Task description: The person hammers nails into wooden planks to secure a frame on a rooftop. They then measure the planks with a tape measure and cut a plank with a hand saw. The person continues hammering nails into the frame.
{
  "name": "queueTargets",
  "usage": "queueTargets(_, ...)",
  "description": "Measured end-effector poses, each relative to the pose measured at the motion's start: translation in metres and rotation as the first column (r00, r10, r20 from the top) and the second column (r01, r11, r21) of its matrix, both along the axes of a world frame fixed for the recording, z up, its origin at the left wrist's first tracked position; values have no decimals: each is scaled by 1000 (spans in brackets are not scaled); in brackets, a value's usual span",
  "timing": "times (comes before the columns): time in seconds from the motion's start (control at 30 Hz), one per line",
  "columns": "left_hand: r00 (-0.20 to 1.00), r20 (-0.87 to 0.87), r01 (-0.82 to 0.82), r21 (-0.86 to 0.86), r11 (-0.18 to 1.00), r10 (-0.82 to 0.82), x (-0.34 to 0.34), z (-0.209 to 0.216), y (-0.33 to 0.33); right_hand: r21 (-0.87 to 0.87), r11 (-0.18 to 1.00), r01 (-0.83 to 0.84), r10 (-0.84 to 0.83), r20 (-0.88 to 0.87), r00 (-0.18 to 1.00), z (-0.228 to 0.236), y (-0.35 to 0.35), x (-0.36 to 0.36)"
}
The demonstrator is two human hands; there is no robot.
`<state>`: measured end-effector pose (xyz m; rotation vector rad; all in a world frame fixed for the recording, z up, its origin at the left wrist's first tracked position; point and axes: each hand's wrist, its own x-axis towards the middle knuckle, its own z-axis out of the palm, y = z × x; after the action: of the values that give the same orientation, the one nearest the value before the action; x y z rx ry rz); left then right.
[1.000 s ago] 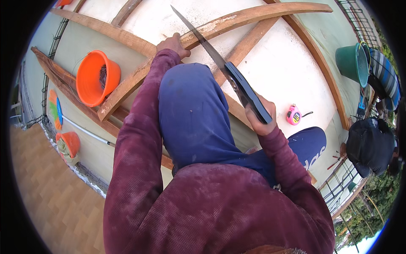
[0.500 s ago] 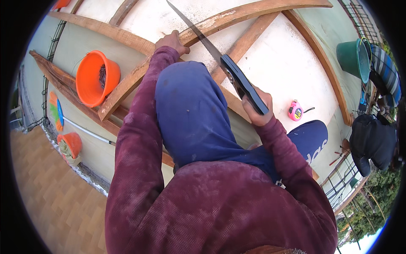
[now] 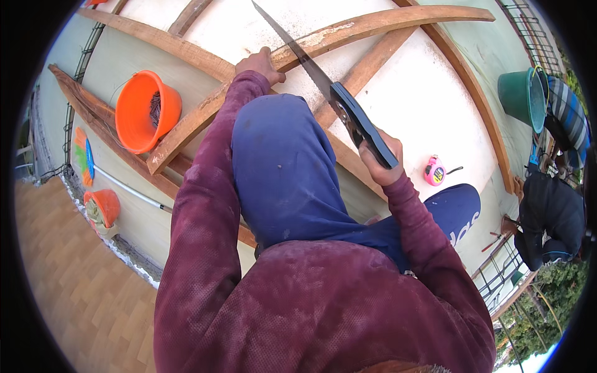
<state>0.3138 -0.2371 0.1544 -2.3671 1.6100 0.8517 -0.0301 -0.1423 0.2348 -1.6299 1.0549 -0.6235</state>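
Observation:
My right hand (image 3: 387, 163) is wrapped round the black-and-blue handle of a handsaw (image 3: 362, 118). Its long toothed blade slants up and to the left, across a long wooden beam (image 3: 348, 30). Whether the teeth have cut into the wood I cannot tell. My left hand (image 3: 256, 66) grips the same beam just left of the blade, with the thumb toward the saw. My bent knee, in blue trousers, is just below the beam. Other timbers (image 3: 373, 60) cross under it. A pink tape measure (image 3: 434, 170) lies on the white surface right of my right hand.
At left stand an orange bucket (image 3: 138, 112) with nails inside, a smaller orange bucket (image 3: 103, 208) and a broom (image 3: 83, 156). A green bucket (image 3: 517, 96) is at upper right, beside another person (image 3: 547, 211) in dark clothes. Wire-mesh bars (image 3: 530, 32) edge the surface.
The whole view has shifted slightly, so things sit a little lower and to the right. Both hands keep their holds, and the saw stays across the beam. The other person's legs have shifted a little.

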Motion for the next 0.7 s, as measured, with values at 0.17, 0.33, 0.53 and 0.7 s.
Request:
queueTargets(0.17,1000,-4,-6,27,1000,6,7,-8,9,67,995,68,-66,-30,997,33,33,-2)
queueTargets(0.33,999,-27,-37,71,997,39,15,3,6,-2,998,59,-58,-211,976,85,97,-68)
queueTargets(0.53,1000,-20,-8,-11,1000,8,0,-2,-6,-66,996,-62,63,15,998,-12,-14,9)
queueTargets(0.7,999,-40,-9,-20,1000,8,18,-7,8,70,997,40,-33,-99,995,42,61,-27)
